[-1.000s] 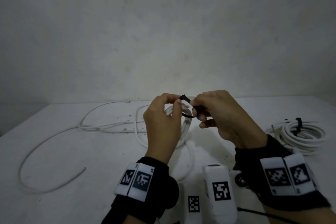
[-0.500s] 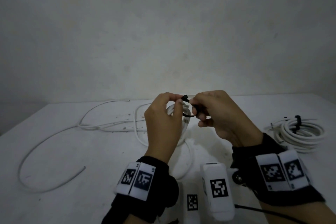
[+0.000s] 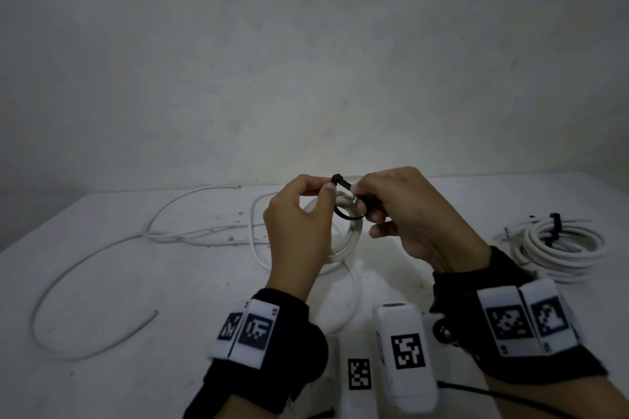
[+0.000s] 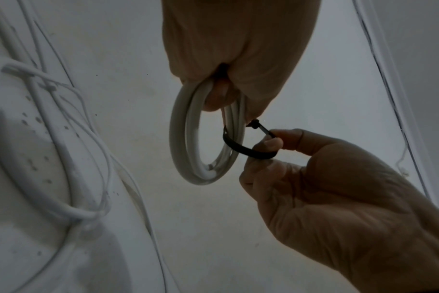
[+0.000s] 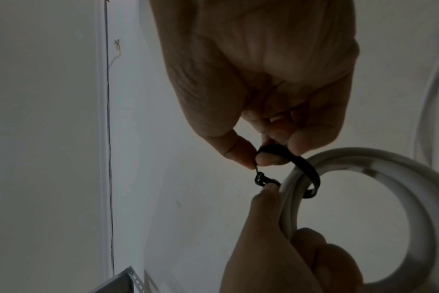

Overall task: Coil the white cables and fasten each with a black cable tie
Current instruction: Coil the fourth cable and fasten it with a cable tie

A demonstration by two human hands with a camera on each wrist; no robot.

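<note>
Above the table, my left hand [image 3: 325, 189] grips a small coil of white cable [image 4: 186, 138], with a fingertip against the head of a black cable tie [image 5: 260, 179]. The black cable tie [image 4: 248, 151] loops loosely round the coil's strands. My right hand [image 3: 359, 196] pinches the tie's strap between thumb and forefinger just right of the head. In the head view the coil [image 3: 345, 238] hangs between both hands, partly hidden by them. In the right wrist view the strap [image 5: 306, 164] curves over the coil [image 5: 364, 158].
A finished coil [image 3: 565, 248] with a black tie [image 3: 555, 228] lies at the table's right. Loose white cable [image 3: 102, 252] sprawls across the left and middle of the white table [image 3: 170, 333]. A bare wall stands behind.
Both hands keep their holds in the same spot. The fingers shift slightly and the tie's head sits a little higher and further left.
</note>
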